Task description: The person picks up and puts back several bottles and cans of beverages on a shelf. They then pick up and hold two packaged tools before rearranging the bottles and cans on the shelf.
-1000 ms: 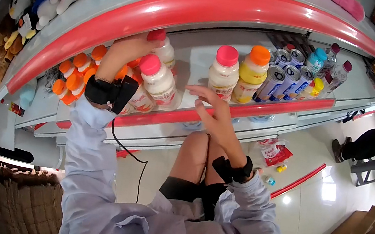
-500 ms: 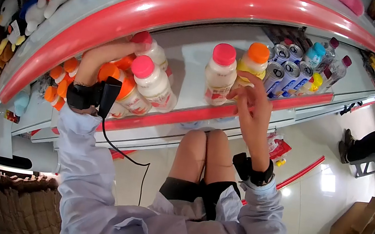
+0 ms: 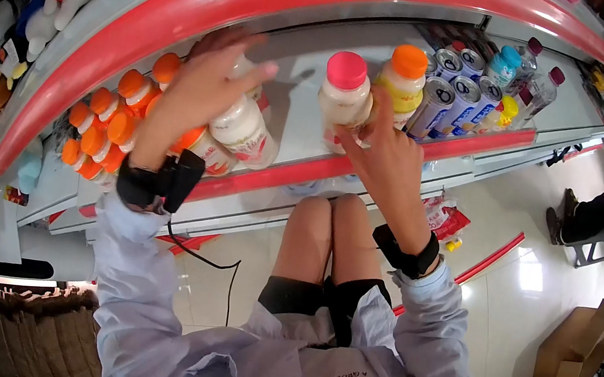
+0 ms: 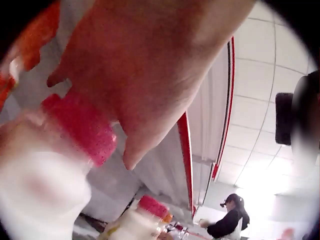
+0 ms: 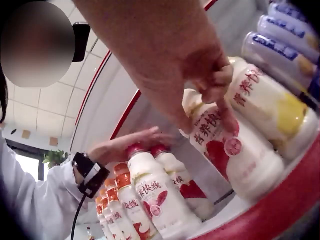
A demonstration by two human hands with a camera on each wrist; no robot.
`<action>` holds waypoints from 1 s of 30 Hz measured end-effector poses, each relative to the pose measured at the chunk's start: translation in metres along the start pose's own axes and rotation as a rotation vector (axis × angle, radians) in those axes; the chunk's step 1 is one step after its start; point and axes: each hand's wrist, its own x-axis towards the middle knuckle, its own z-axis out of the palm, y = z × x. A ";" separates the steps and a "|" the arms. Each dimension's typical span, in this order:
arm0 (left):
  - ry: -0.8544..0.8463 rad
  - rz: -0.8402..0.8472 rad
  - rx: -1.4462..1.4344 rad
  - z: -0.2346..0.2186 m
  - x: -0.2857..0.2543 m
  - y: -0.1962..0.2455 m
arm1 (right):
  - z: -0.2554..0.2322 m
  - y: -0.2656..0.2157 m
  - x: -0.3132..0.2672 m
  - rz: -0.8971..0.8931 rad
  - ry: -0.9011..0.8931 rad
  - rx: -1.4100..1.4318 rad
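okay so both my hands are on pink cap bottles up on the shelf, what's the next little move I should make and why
Probably slide the pink-capped bottle in your right hand leftward, toward the two pink-capped bottles under your left hand. Your right hand already grips it, it stands apart beside the orange-capped yellow bottle, and bare shelf lies open between the two groups. That's a guess from the layout.

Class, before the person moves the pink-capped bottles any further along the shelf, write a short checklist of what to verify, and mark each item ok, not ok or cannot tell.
1. Right hand holds the pink-capped white drink bottle: ok, fingers wrap its body.
2. That bottle upright: ok.
3. Left hand on the second pink-capped bottle: ok, palm rests over its cap.
4. Left hand's grip firm: cannot tell.
5. Orange-capped yellow bottle clear of the right hand: not ok, it stands right beside.
6. Bare white shelf between the hands: ok.
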 end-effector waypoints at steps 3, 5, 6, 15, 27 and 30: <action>0.102 0.000 0.066 0.014 0.000 -0.004 | -0.004 -0.006 -0.001 -0.076 0.032 -0.058; 0.123 0.015 0.033 0.014 0.000 -0.005 | -0.001 -0.006 -0.001 -0.074 0.032 -0.009; 0.115 0.002 0.031 0.014 -0.001 -0.005 | 0.003 -0.007 0.000 -0.074 0.032 0.019; 0.172 0.095 0.078 0.016 -0.003 -0.006 | 0.035 -0.012 0.011 -0.185 0.102 0.073; 0.123 -0.008 -0.096 0.010 -0.005 -0.001 | 0.052 -0.015 0.010 -0.176 -0.075 0.247; 0.080 -0.025 -0.121 0.007 -0.005 0.004 | 0.041 -0.015 0.008 -0.127 -0.140 0.194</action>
